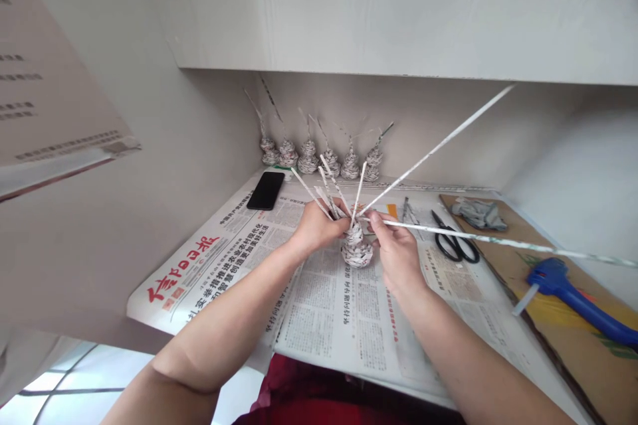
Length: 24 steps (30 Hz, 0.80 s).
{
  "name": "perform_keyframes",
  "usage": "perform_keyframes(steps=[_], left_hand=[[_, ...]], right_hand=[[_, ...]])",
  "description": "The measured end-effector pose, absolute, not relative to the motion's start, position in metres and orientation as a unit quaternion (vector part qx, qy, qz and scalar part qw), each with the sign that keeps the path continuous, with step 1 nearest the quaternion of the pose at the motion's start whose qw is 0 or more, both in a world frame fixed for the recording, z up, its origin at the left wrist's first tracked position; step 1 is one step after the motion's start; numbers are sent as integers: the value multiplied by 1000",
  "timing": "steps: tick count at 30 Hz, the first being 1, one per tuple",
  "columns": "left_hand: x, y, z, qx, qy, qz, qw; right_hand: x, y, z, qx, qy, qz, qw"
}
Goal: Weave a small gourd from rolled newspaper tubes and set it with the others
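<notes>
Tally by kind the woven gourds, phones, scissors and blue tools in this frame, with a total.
Woven gourds: 7 (6 by the back wall, 1 at the left hand)
Phone: 1
Scissors: 1
Blue tool: 1
Total: 10

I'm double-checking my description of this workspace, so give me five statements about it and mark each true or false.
1. The right hand pinches a long paper stick. True.
2. The phone lies on the cardboard. False: the phone lies on the newspaper.
3. Six small woven figures stand along the back wall. True.
4. The left hand holds the scissors. False: the left hand is at the neck of the woven piece; the scissors lie unheld.
5. The blue tool rests on the cardboard. True.
</notes>
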<state>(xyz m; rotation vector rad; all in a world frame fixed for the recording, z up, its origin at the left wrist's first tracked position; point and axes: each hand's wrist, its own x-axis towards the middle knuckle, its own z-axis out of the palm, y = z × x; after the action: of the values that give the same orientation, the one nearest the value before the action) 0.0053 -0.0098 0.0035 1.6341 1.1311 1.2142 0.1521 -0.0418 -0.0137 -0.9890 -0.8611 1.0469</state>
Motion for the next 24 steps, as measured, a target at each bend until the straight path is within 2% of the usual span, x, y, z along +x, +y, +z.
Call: perform_keyframes(steps=[8,10,13,16,24], left_hand=[[4,-9,8,638,484,477,361],[5,-10,9,639,486,474,362],[6,-13,9,649,471,471,368],[8,-16,7,668,451,475,353],[13,-21,7,684,423,482,347]], right_hand=[[155,-52,-10,-476,-476,500,544],[156,-56,-8,-466,-523,450,554],[159,-57,-5,-466,-594,312,577],[163,-54,-5,-470,-644,206,567],[162,-56,-4,-469,-667,154,558]])
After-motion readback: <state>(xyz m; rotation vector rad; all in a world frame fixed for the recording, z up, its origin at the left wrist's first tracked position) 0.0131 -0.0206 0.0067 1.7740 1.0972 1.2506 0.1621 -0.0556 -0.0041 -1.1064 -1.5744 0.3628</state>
